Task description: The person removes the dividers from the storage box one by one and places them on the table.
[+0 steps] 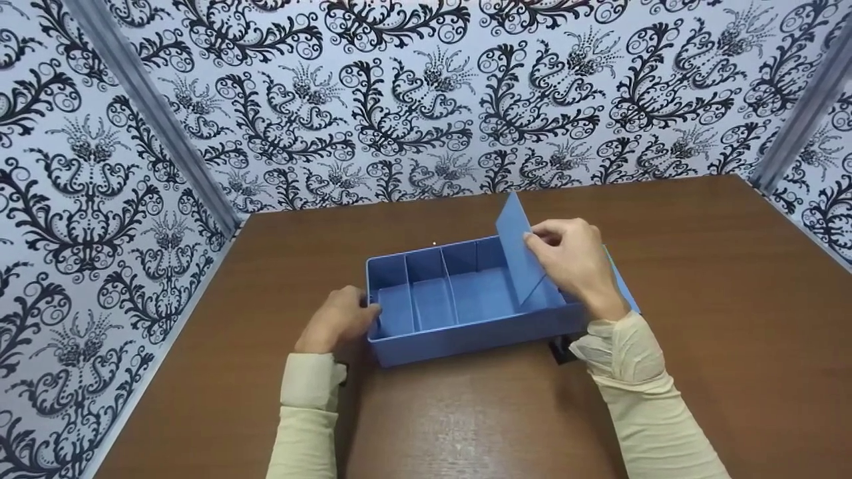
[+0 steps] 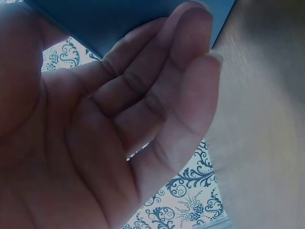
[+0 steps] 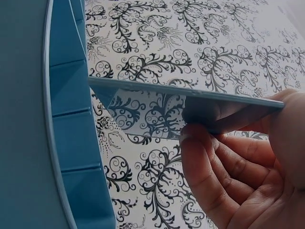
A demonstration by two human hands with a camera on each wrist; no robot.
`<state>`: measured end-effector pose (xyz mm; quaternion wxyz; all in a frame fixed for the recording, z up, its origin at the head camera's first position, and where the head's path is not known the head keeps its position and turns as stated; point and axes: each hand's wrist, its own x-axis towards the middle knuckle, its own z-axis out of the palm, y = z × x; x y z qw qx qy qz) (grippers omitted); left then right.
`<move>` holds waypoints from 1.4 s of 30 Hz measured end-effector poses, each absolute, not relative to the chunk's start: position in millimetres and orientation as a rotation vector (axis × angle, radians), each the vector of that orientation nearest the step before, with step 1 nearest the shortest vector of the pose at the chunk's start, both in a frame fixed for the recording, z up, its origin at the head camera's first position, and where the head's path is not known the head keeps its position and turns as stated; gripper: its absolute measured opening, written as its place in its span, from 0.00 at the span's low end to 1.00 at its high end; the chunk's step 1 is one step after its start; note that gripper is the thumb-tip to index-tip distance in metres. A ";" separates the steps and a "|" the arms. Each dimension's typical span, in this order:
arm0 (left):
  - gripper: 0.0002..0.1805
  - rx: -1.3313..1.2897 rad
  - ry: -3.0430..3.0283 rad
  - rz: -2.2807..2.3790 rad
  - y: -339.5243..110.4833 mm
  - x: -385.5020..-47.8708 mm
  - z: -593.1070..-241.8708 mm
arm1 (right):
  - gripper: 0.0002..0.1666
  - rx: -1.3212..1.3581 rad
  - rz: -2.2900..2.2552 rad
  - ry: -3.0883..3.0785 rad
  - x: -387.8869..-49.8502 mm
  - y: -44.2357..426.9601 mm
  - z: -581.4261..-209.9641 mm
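Observation:
A blue plastic box with upright dividers across its left part lies on the table. At its left end my left hand grips the end wall, thumb over the rim and the other fingers outside. In the left wrist view those curled fingers are against the blue box. My right hand pinches a thin, flat blue divider between thumb and fingers. That divider stands tilted over the right part of the box, its lower corner down at the compartment. Its glossy face mirrors the wallpaper.
Beyond the right hand another flat blue piece shows, partly hidden by the wrist. The brown wooden table meets patterned walls at the back and sides. A small black object is under the right wrist.

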<state>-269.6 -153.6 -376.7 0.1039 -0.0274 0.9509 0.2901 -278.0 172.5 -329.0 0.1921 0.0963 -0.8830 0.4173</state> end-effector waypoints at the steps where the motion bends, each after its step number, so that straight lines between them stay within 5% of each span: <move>1: 0.14 -0.079 2.807 0.854 -153.5 -269.8 -376.7 | 0.12 0.262 1.172 -2.483 -277.5 174.7 -328.4; 42: 0.16 -0.033 2.841 0.768 -155.9 -273.8 -377.6 | 0.18 0.058 0.947 -2.577 -286.4 305.2 -345.6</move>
